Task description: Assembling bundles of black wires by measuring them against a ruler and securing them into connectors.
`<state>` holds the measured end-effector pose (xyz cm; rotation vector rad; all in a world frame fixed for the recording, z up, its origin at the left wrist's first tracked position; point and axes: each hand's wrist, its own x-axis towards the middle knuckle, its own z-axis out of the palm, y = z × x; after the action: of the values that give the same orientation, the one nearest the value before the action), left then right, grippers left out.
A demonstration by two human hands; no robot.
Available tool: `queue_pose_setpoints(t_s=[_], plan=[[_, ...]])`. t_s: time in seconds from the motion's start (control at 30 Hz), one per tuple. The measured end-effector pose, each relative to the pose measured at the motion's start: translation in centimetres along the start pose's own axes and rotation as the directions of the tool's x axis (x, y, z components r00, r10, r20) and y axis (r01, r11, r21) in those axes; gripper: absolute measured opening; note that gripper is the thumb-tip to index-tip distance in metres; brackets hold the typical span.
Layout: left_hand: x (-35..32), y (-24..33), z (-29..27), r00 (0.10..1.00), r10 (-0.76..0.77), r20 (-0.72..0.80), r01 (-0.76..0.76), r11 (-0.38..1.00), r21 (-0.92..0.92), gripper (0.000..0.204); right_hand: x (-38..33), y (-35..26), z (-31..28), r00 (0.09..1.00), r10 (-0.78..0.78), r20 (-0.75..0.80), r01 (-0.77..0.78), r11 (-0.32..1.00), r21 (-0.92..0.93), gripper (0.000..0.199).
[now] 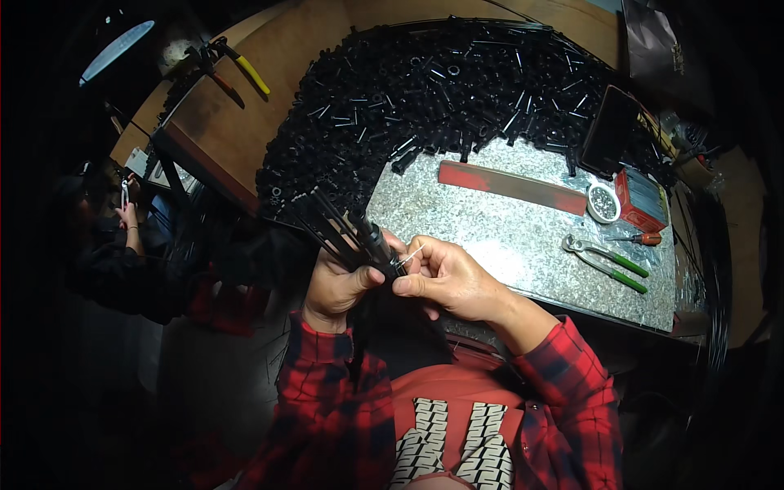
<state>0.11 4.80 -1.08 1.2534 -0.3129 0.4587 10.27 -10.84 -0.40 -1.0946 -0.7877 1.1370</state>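
Over my lap, in front of the bench edge, my left hand (339,286) is closed round a bundle of slim black rods (331,227) that look like umbrella ribs. They fan out toward the upper left from a thicker black tubular piece (377,247). Against the lower end of that piece, my right hand (453,282) pinches a thin pale wire (412,254) between thumb and fingers. The wire's tip sticks up past the fingertips. Where exactly the wire meets the rods is hidden by my fingers.
A large heap of black tubular parts (441,90) covers the bench's far side. On the speckled top (482,245) lie a red-brown bar (510,187), green-handled pincers (606,263), a screwdriver (645,239), a white cup (603,202) and a red box (639,200). Another person's hand (128,216) shows far left.
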Motion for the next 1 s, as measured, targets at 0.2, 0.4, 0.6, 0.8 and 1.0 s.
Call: queue_pose_setpoints(t_s=[0.2, 0.4, 0.6, 0.8, 1.0], plan=[[0.0, -1.7, 4.4, 0.887, 0.199, -0.416, -0.047, 0.936, 0.348, 0.071, 1.2, 0.9, 0.5, 0.957, -0.101, -0.272, 0.044, 0.977, -0.207, 0.025], [-0.4, -1.7, 5.5, 0.831, 0.241, -0.501, 0.107, 0.814, 0.570, 0.047, 2.1, 2.5, 1.9, 0.814, -0.519, -0.261, 0.278, 0.742, -0.610, 0.019], [-1.3, -0.2, 3.1, 0.899, 0.091, -0.428, 0.162, 0.839, 0.519, 0.029, 2.0, 3.1, 1.9, 0.766, -0.618, -0.174, 0.444, 0.706, -0.551, 0.013], [-1.3, -0.2, 2.3, 0.949, 0.055, -0.309, 0.142, 0.803, 0.579, 0.028, 1.9, 3.5, 0.7, 0.880, -0.427, -0.210, 0.302, 0.842, -0.447, 0.016], [-1.6, -0.5, 2.1, 0.942, 0.078, -0.326, 0.115, 0.838, 0.534, 0.028, 2.2, 3.3, -0.1, 0.965, -0.200, -0.167, 0.170, 0.969, -0.178, 0.020]])
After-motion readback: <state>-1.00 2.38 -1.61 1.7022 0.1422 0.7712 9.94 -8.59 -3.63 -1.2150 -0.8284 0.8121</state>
